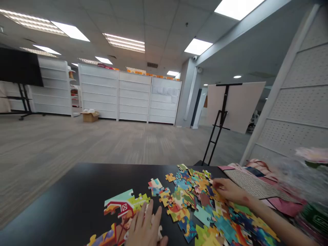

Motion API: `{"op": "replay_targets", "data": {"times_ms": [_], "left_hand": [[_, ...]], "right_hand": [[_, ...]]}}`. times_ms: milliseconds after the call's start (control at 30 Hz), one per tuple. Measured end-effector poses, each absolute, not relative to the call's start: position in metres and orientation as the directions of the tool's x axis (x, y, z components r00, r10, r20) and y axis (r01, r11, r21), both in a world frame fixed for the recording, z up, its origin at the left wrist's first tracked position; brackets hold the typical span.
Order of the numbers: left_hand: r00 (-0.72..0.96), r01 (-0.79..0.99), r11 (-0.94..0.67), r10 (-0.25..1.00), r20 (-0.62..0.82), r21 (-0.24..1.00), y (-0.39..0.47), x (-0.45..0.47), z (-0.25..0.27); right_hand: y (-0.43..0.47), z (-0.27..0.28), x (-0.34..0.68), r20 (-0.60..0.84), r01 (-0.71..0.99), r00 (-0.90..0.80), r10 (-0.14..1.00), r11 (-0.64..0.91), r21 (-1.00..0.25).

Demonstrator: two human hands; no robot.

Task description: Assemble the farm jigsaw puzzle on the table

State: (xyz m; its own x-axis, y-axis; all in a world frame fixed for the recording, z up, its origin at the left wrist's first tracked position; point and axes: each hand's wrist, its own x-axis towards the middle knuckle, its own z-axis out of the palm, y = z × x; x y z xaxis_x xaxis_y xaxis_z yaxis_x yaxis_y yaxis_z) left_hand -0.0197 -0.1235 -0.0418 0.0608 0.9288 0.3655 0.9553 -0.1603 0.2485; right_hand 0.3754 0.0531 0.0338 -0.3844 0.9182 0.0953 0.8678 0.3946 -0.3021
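My left hand (145, 225) lies flat with its fingers spread over a joined section of jigsaw puzzle (121, 201), which shows a red barn, green ground and a pale blue sky. Part of that section is hidden under the palm and fingers. Further right, a heap of loose jigsaw pieces (183, 194) in many colours spreads across the black table. My right hand (229, 190) reaches in from the right to the heap's far right side, its fingers curled down against the pieces. Whatever sits between those fingertips is hidden.
The black table (64, 198) has its far edge in front of me. On the right lie folded pink and patterned cloths (253, 181), a clear plastic-wrapped flower (311, 155) and a green-labelled item (316, 218). An easel with a board (235, 106) stands beyond.
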Motion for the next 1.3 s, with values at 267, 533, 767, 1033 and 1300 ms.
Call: {"op": "replay_targets", "data": {"times_ms": [267,533,767,1033,1300], "left_hand": [[0.029,0.935,-0.036,0.999,0.025,0.353,-0.118,-0.042,0.0],[-0.018,0.935,0.057,0.993,-0.114,0.349,-0.119,-0.062,0.004],[-0.033,0.947,0.056,0.996,-0.077,0.318,-0.119,-0.072,0.002],[-0.033,0.958,0.054,0.996,-0.078,0.281,-0.115,-0.073,-0.003],[-0.044,0.958,0.056,0.998,-0.047,0.281,-0.124,-0.071,0.012]], "right_hand": [[0.134,0.027,0.381,0.03,0.926,-0.069,0.997,0.076,-0.37],[0.147,0.019,0.381,-0.05,0.846,0.03,0.998,-0.052,-0.531],[0.173,0.027,0.352,-0.105,0.805,0.042,0.994,-0.096,-0.585],[0.148,0.021,0.344,-0.201,0.88,-0.011,0.98,-0.086,-0.467],[0.121,0.044,0.351,-0.202,0.823,0.004,0.979,-0.118,-0.555]]}}
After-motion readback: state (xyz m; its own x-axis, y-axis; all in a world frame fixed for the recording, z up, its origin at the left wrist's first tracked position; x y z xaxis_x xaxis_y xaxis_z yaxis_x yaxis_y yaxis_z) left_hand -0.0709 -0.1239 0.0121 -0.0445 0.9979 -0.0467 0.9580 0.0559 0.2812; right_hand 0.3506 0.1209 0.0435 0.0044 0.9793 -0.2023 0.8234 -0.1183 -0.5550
